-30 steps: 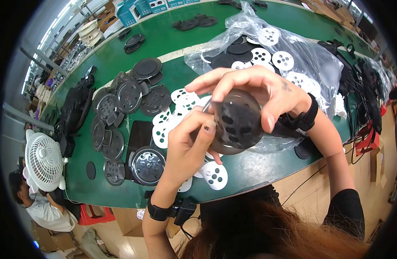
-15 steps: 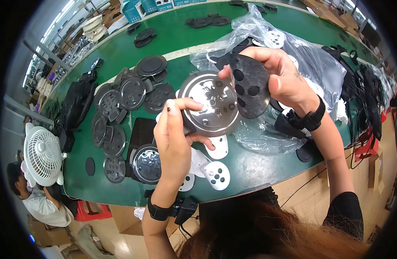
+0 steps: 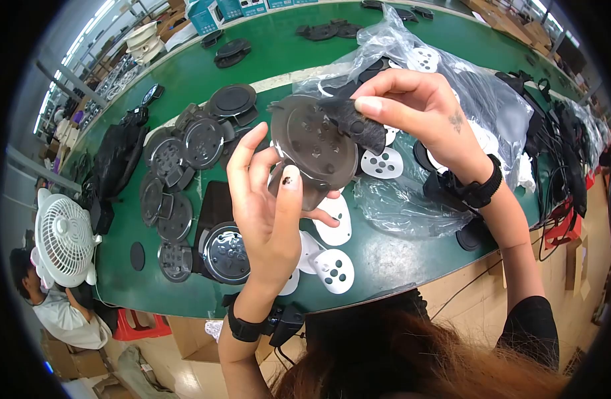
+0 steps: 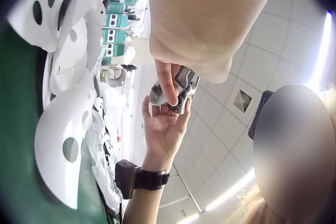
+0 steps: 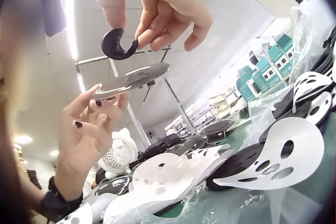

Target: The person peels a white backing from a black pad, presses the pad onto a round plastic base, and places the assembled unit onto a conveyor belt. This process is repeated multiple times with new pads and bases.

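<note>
In the head view the left hand (image 3: 265, 206) holds a translucent dark round disc (image 3: 312, 143) by its lower left edge, thumb in front. The right hand (image 3: 428, 116) pinches a thin black pad with holes (image 3: 362, 130) between thumb and fingers, at the disc's right side. The right wrist view shows the pad (image 5: 117, 45) bent into a curve above the tilted disc (image 5: 136, 78), a gap between them there. Small studs stand out from the disc's underside in that view. Past the left wrist, the left wrist view shows the right hand (image 4: 164, 132) close to the disc.
Dark round parts (image 3: 202, 143) lie in a group on the green table (image 3: 385, 266) at the left. White pieces with holes (image 3: 333, 271) lie under and beside the hands. A clear plastic bag (image 3: 411, 206) with white and black pieces spreads at the right. A white fan (image 3: 65, 238) stands far left.
The right hand has drawn the black pad away from in front of the disc, and the pad is now bent near the disc's right edge. The left hand has turned the disc, its fingers now raised.
</note>
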{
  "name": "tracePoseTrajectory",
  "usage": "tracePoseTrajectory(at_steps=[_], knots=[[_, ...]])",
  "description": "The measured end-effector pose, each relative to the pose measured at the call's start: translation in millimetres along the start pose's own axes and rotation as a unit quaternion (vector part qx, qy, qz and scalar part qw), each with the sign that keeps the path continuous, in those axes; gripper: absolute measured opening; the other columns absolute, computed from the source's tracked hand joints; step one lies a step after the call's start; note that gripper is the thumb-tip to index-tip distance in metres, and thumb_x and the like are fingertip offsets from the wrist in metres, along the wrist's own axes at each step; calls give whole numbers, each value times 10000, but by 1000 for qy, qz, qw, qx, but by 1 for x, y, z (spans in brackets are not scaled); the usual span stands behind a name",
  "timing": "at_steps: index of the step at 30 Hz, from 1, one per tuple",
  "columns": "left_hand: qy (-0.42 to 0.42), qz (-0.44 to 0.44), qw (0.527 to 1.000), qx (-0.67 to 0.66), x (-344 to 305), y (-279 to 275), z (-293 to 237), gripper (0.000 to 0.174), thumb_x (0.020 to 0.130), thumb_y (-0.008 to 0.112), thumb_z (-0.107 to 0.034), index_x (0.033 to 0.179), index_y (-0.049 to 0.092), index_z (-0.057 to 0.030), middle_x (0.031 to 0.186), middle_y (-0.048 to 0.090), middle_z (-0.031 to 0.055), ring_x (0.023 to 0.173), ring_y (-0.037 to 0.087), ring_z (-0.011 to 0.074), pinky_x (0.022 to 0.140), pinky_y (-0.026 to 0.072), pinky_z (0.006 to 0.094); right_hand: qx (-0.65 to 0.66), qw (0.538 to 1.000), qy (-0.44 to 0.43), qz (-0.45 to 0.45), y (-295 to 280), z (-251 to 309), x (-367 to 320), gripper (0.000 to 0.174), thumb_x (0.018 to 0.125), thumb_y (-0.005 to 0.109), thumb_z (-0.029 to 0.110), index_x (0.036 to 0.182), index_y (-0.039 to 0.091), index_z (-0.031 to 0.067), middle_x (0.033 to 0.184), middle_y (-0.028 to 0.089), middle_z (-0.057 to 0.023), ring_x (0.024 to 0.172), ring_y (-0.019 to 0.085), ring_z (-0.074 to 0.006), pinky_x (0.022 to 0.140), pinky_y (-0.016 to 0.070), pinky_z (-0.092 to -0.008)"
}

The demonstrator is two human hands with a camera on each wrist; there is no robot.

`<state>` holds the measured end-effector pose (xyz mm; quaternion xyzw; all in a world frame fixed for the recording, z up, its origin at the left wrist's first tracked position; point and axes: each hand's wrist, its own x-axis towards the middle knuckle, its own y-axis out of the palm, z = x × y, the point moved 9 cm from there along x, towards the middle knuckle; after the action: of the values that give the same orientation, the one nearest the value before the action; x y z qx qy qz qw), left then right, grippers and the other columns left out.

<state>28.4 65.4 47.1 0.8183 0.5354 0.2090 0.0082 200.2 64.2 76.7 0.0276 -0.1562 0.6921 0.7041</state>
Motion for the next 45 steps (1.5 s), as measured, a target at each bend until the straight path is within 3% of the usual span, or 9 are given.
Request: tracePoseTrajectory(at_steps=[2,8,15,18,26,29,33,35,45], knots=[[-3,8,1000,7,1,2,0,546,910,433,-150,1354,182,46,1164,484,208,751,633,229,463,558,281,-52,997,-63,-18,0,6,-1,206,809,691,202,885,683,11,778,644,-13,709,571,-58,634,439,-193],[-7,45,998,-33,-1,1,7,471,902,475,-84,1311,301,74,1128,477,196,807,638,245,493,574,269,-95,987,-131,-17,3,12,-1,194,793,698,184,852,678,1,774,656,-42,705,597,-85,648,466,-224],[-17,60,997,-33,-3,3,13,415,895,480,-36,1264,361,111,1113,449,150,828,639,249,538,592,278,-138,975,-172,-25,5,19,-4,175,782,699,166,838,675,2,772,658,-58,709,607,-111,663,472,-240],[-17,62,997,-33,-3,3,14,407,896,483,-41,1259,374,107,1102,450,142,832,638,248,545,592,272,-144,977,-156,-6,8,17,-5,106,789,672,50,872,664,-15,841,627,-59,762,551,-93,654,433,-228],[-29,63,997,-27,-4,5,15,416,890,491,-25,1266,369,103,1119,445,138,840,640,241,549,589,260,-229,947,-222,-18,13,31,-11,79,754,697,52,811,664,9,761,638,-51,690,587,-118,635,453,-234],[-32,61,998,-14,-3,6,16,422,883,502,-17,1268,371,98,1127,445,138,847,641,236,551,586,251,-238,945,-222,-14,14,32,-11,165,784,681,163,819,663,3,741,638,-83,686,626,-181,642,478,-272],[-26,61,998,2,-3,5,17,430,872,517,-6,1265,376,94,1134,447,140,853,642,229,554,582,237,-245,948,-203,-5,15,31,-10,182,790,678,173,824,661,-4,742,643,-87,692,630,-176,647,484,-274],[-16,60,998,10,-3,6,17,430,870,519,-5,1263,378,95,1133,447,139,851,643,228,552,581,235,-223,964,-146,-6,12,23,-8,196,792,677,180,832,659,-11,747,649,-93,704,635,-166,660,490,-273],[-32,65,997,5,-2,6,18,431,878,513,-20,1267,372,102,1129,448,139,838,648,236,534,581,242,-240,955,-171,-10,13,25,-9,206,793,682,189,832,659,-11,748,651,-98,712,640,-161,667,493,-271]])
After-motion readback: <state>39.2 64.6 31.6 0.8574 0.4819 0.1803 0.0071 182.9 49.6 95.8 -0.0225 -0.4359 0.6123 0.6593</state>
